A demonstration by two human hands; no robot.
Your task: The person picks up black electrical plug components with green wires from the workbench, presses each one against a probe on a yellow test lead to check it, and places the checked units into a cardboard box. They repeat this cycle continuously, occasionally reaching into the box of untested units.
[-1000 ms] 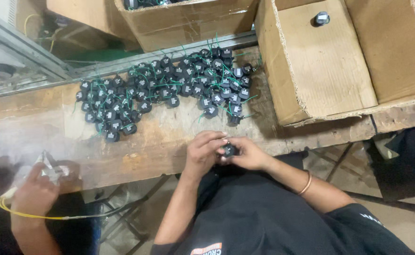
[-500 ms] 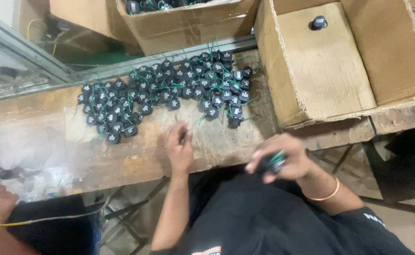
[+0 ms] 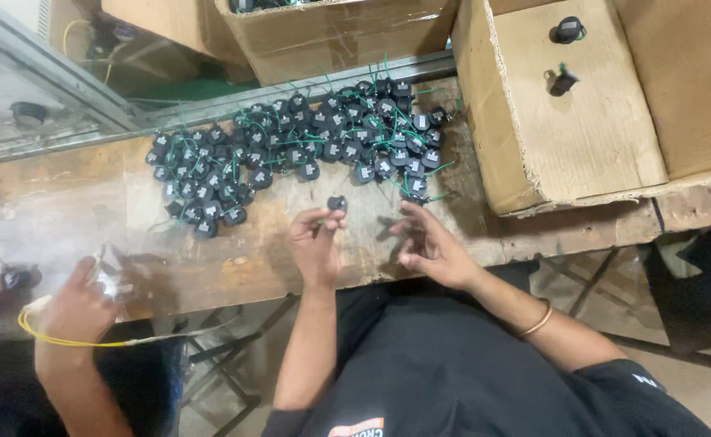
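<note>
Black round parts with green wires [image 3: 290,158] make up the work before us: a wide heap of them lies along the far edge of the tabletop [image 3: 234,259], stretching from the far left towards the cardboard box [image 3: 582,137] at the far right corner. We judge the work to be near its start. Only two parts [image 3: 566,57] lie on the bare floor of that box, well apart from the heap, while dozens still wait on the tabletop.

Our left hand [image 3: 316,243] pinches one such part [image 3: 337,203] at the fingertips, lifted just above the wood near the middle of the tabletop, just short of the heap. The piece is small and squat, so we can hardly speak of a long axis; its flat face seems to look up towards us, and a short green wire appears to run from it down towards the fingers, though that is too small to be certain. Our right hand [image 3: 430,243] is loose and empty, fingers spread, just beside the left and near the front edge.

At the left end of the tabletop another person's hand [image 3: 76,303] grips a small tool, with a yellow cable [image 3: 88,342] looping beneath it.
</note>
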